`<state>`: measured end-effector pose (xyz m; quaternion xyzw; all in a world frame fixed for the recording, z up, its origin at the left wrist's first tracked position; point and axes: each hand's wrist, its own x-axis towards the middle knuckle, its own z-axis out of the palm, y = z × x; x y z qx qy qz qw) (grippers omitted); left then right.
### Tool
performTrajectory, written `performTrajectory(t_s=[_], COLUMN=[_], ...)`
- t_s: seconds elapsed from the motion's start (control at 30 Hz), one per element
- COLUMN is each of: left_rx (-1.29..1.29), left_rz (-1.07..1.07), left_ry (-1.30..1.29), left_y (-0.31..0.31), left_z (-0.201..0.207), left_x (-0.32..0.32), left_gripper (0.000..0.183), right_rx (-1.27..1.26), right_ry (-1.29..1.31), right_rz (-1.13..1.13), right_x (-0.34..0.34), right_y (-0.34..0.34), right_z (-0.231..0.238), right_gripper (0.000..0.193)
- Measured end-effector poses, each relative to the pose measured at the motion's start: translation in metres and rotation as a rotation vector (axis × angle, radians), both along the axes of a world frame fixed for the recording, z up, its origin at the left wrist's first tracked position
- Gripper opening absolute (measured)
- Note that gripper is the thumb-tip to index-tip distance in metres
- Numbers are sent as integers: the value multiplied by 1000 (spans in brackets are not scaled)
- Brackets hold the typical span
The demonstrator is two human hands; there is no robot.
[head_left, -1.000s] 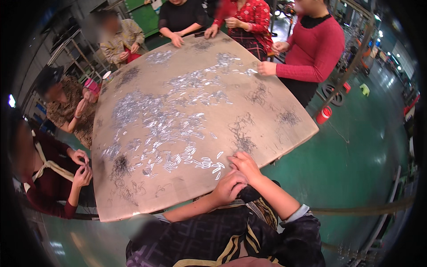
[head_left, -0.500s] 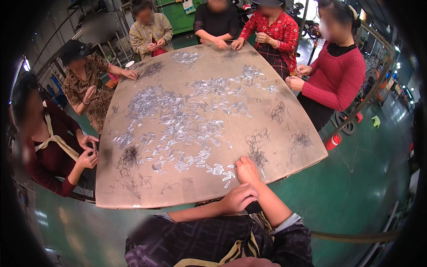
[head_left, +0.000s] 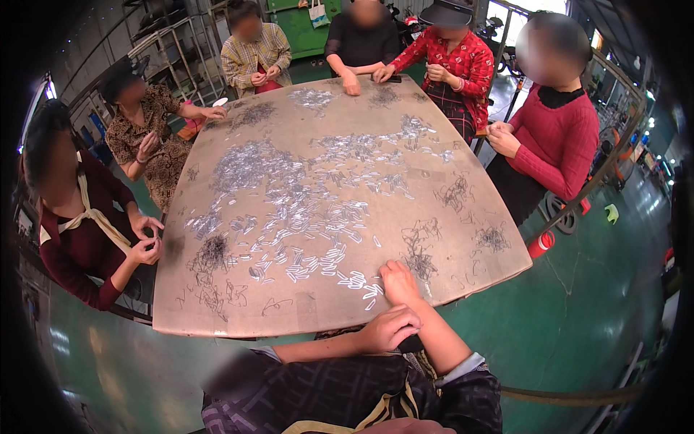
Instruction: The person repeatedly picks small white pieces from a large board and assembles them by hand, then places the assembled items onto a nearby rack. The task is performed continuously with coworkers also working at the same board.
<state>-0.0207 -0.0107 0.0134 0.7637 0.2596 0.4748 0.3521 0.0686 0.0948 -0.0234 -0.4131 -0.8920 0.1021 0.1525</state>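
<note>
My right hand rests on the near part of the cardboard-coloured tabletop, its fingers curled down and their tips mostly hidden. Just left of it lie several small, shiny, elongated pieces. Beyond its fingers is a heap of thin, dark, wiry strands. Closer to my body, my left hand is held beside my right forearm with thumb and fingers pinched together. Whatever may be between those fingers is too small to make out.
Shiny pieces spread over the table's middle, with dark strand piles around them. Several people sit around the other sides, hands at the edge. A red cylindrical object stands beyond the right edge. Metal railings flank the right.
The whole view has shifted slightly. My hands keep nearly the same places. Across the table, the hand of the person in black has moved further onto the tabletop.
</note>
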Motion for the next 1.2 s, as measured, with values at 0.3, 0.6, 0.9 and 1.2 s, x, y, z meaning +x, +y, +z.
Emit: performTrajectory(t_s=[0.3, 0.6, 0.9, 1.2], left_rx=[-31, -88, -158, -191], left_rz=[22, 115, 181, 178], left_ry=[10, 33, 17, 54], left_y=[-1, 8, 13, 12], left_z=[7, 10, 7, 0], left_x=[1, 6, 17, 17], left_gripper=[10, 7, 8, 8], right_rx=[-287, -654, -328, -231], right_ry=[461, 1006, 856, 799], right_rz=[-148, -355, -374, -345], right_x=[28, 90, 103, 102], right_y=[-13, -60, -91, -100], right_z=[15, 46, 75, 77], right_gripper=[20, 13, 15, 14])
